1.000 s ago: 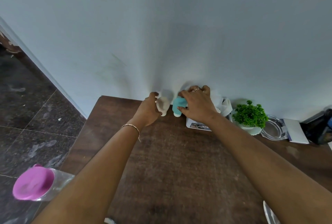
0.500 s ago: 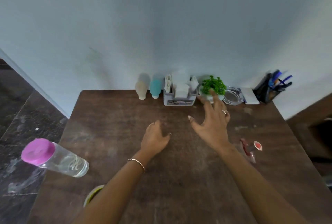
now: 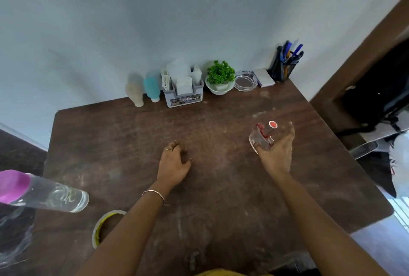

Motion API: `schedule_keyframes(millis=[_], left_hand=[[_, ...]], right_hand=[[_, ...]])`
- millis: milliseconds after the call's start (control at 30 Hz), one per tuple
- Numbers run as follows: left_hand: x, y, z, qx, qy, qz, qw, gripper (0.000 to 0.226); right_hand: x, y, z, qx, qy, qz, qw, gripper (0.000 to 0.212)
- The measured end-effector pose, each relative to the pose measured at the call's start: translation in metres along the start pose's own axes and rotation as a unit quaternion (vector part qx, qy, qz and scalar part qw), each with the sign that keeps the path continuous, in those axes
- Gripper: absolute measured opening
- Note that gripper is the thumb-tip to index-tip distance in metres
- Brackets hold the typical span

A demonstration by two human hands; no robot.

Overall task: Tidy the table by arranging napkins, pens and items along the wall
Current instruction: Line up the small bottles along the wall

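Note:
My right hand holds a small clear dispenser with red parts just above the table's right side, fingers curled under it. My left hand rests on the brown table near the middle, fingers loosely curled, holding nothing. Along the wall stand a cream bottle, a teal bottle, a grey napkin holder with white napkins, a small green plant in a white pot, a glass ashtray, a white notepad and a pen holder full of pens.
A clear bottle with a pink cap lies at the table's left edge. A roll of tape sits near the front edge, partly behind my left forearm. A black bag lies on a seat to the right of the table.
Both hands have let go of the cream and teal bottles and drawn back from the wall. My right hand moved right and took hold of the clear dispenser; my left hand settled on the table.

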State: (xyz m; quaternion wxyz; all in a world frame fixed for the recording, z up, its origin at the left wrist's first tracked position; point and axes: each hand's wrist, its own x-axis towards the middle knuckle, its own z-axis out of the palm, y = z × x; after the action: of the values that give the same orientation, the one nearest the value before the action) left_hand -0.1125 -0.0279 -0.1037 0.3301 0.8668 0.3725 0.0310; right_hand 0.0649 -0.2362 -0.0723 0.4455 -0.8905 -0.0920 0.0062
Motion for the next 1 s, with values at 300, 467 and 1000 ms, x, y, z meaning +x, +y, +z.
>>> schedule_keyframes(millis=[300, 467, 1000], left_hand=[[-0.002, -0.003, -0.019, -0.037, 0.016, -0.02, 0.999, 0.036], [-0.001, 0.014, -0.034, -0.117, 0.061, -0.017, 0.991, 0.007], [0.008, 0.012, -0.099, -0.308, 0.168, -0.074, 0.934, 0.03]], right_hand=[[0.007, 0.02, 0.009, 0.006, -0.046, 0.041, 0.998, 0.029], [0.001, -0.002, 0.017, 0.032, -0.135, 0.007, 0.99, 0.037], [-0.042, -0.155, 0.138, 0.039, -0.403, -0.19, 0.894, 0.024]])
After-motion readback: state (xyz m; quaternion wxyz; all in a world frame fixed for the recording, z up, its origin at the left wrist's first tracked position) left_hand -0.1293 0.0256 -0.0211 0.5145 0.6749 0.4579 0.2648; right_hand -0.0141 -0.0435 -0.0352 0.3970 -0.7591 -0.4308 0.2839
